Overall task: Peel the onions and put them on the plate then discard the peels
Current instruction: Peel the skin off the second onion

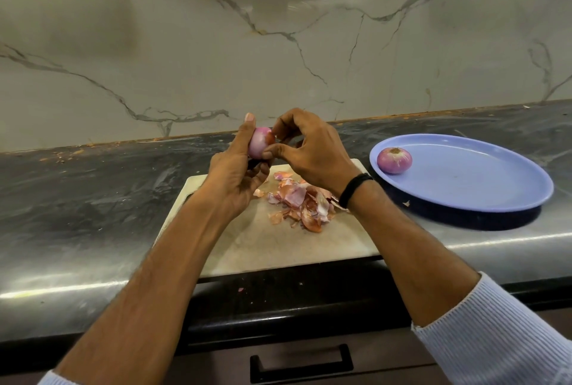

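Mid-peel, I reckon: left hand (235, 180) grips onion (259, 142) over far edge of the board (278, 245), right hand (309, 152) pinches a skin flap (270, 138) on it. Done onion (394, 160) sits inside left rim of plate (470, 189). Next: strip the flap, plate it, bin peels (298, 203).

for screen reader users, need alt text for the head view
A person's left hand holds an onion over a cutting board while the right hand pinches its skin. Peels lie on the board; another onion sits on a blue plate.
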Available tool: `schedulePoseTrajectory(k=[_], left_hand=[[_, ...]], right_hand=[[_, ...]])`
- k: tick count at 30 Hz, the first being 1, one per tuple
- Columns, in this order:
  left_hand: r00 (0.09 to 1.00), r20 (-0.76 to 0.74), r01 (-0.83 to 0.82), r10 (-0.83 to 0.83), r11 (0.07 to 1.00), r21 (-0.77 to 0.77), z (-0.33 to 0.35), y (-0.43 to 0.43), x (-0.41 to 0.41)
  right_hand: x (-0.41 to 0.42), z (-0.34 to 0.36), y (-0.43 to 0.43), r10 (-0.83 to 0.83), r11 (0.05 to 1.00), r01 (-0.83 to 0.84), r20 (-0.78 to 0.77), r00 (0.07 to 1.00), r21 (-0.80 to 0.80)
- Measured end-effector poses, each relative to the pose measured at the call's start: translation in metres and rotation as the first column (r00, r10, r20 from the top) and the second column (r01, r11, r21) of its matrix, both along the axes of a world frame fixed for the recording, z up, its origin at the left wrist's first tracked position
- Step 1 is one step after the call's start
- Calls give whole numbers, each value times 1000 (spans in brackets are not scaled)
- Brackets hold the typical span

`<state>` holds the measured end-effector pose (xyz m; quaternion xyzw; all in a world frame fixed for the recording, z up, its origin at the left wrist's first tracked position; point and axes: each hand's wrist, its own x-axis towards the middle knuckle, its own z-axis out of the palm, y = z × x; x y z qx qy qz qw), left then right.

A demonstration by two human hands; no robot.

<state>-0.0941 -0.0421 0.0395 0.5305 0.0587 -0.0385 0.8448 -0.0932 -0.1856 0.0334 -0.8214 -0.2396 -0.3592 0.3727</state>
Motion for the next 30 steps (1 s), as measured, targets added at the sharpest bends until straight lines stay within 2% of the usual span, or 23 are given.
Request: schedulePoseTrajectory(k=[16,30], left_hand=[[998,68,-24,17,994,104,-1,0,2],[990,101,-105,94,988,111,-5,-1,6]], right_hand=[[1,-1,0,13,1000,-13,-30,999,5],[1,-6,5,1,999,-2,-25,1000,-53]])
